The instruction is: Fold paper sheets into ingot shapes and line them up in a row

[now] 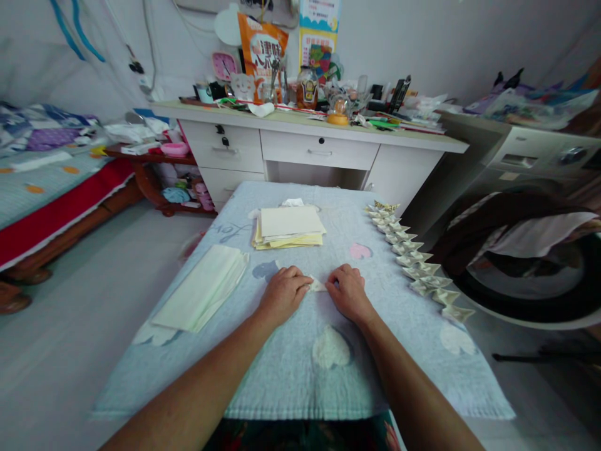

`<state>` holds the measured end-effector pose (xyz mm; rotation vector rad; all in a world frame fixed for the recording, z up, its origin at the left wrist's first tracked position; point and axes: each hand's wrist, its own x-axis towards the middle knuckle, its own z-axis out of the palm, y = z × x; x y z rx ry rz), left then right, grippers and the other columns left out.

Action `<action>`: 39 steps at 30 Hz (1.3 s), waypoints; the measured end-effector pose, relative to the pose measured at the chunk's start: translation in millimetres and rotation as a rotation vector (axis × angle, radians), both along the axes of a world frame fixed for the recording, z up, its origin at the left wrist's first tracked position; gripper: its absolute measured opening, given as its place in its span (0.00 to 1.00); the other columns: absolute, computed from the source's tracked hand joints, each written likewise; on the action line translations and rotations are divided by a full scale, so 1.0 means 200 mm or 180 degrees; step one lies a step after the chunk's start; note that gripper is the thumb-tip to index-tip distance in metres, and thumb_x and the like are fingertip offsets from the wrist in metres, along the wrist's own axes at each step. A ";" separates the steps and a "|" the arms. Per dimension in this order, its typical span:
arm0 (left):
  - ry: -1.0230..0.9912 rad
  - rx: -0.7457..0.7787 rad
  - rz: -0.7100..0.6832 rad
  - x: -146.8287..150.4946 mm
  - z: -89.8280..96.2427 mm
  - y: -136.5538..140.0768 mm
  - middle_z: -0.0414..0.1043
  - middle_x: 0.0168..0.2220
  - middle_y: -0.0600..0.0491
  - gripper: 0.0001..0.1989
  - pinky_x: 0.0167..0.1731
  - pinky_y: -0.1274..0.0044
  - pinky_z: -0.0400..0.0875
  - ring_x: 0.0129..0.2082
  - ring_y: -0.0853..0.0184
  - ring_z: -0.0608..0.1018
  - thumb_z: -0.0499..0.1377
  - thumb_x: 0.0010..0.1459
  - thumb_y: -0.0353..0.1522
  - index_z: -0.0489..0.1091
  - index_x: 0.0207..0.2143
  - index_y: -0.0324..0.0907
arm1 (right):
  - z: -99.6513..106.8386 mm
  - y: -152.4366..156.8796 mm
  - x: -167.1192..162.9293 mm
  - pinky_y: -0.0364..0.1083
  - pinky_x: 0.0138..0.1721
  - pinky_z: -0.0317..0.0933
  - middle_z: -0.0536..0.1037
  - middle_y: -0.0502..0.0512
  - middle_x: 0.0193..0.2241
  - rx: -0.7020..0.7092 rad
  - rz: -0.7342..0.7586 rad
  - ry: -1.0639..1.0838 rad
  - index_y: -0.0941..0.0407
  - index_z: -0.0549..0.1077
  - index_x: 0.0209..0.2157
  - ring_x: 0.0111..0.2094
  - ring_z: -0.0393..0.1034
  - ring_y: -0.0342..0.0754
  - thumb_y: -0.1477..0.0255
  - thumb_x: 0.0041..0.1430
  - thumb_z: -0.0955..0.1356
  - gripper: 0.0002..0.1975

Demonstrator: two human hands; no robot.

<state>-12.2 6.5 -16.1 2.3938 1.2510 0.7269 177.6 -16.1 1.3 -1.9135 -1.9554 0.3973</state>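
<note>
A small folded piece of pale paper (318,285) lies on the cloth-covered table between my two hands. My left hand (287,289) is closed with its fingertips pinching the paper's left end. At the right end, my right hand (346,289) has its fingers curled and pressed against the paper. Beyond the hands sits a stack of cream and yellow paper sheets (292,223). Left of my left hand lies a fanned pile of pale green paper (201,289). A row of folded paper boat-like shapes (413,258) runs along the table's right side.
The light blue tablecloth (277,382) has heart patterns. Behind the table stands a white desk (319,150) crowded with jars, a pink clock (224,66) and an orange snack bag (263,53). A washing machine (526,150) with its door open is at right, a bed (51,181) at left.
</note>
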 end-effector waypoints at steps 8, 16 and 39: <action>0.0027 0.0033 -0.0007 0.00 0.00 0.00 0.70 0.37 0.51 0.11 0.43 0.72 0.66 0.40 0.64 0.71 0.56 0.60 0.31 0.76 0.43 0.44 | -0.01 -0.01 -0.01 0.48 0.42 0.50 0.70 0.55 0.40 0.0224 -0.0003 -0.0024 0.53 0.73 0.38 0.43 0.60 0.52 0.65 0.61 0.64 0.09; 0.0003 0.0096 0.0008 0.00 -0.01 -0.01 0.70 0.36 0.51 0.10 0.43 0.72 0.65 0.39 0.64 0.71 0.56 0.60 0.30 0.76 0.42 0.44 | -0.02 -0.03 -0.10 0.51 0.43 0.50 0.68 0.57 0.39 0.0384 -0.0099 -0.0706 0.55 0.69 0.38 0.43 0.59 0.55 0.53 0.56 0.66 0.20; 0.0213 -0.0003 -0.0042 -0.03 -0.01 -0.01 0.69 0.37 0.51 0.19 0.42 0.72 0.66 0.39 0.64 0.69 0.52 0.59 0.23 0.75 0.46 0.48 | 0.01 -0.03 -0.07 0.53 0.47 0.50 0.68 0.57 0.45 0.0069 -0.0020 -0.0570 0.49 0.69 0.47 0.46 0.59 0.55 0.63 0.59 0.66 0.14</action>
